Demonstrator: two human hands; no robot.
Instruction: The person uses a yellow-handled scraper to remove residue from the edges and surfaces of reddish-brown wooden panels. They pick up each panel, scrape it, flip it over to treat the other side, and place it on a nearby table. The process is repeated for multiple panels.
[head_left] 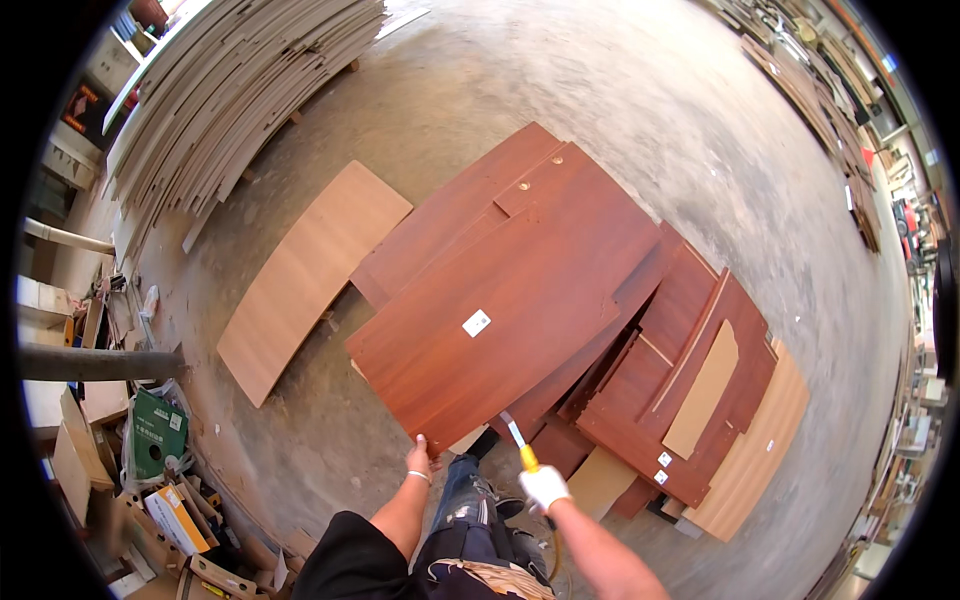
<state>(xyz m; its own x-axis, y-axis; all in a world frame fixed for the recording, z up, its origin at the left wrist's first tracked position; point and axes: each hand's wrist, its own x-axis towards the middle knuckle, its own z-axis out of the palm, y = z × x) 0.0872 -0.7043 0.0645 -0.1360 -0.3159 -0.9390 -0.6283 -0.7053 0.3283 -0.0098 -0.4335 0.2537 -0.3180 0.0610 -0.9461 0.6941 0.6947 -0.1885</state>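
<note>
While our left hand (422,457) grips a brown board (520,270), our gloved right hand (546,487) is closed; it holds a yellow tool (528,457).

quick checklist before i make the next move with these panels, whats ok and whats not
1. Left hand at the near corner of the top red-brown panel: ok, touching; how firmly it grips, cannot tell.
2. Right hand closed on the yellow-handled tool: ok.
3. Tool's metal end apart from the left hand: ok.
4. Both hands gloved: not ok, only the right wears a white glove.
5. Panels stacked flush: not ok, they overlap at angles.
6. Tool tip touching a panel: cannot tell.
</note>
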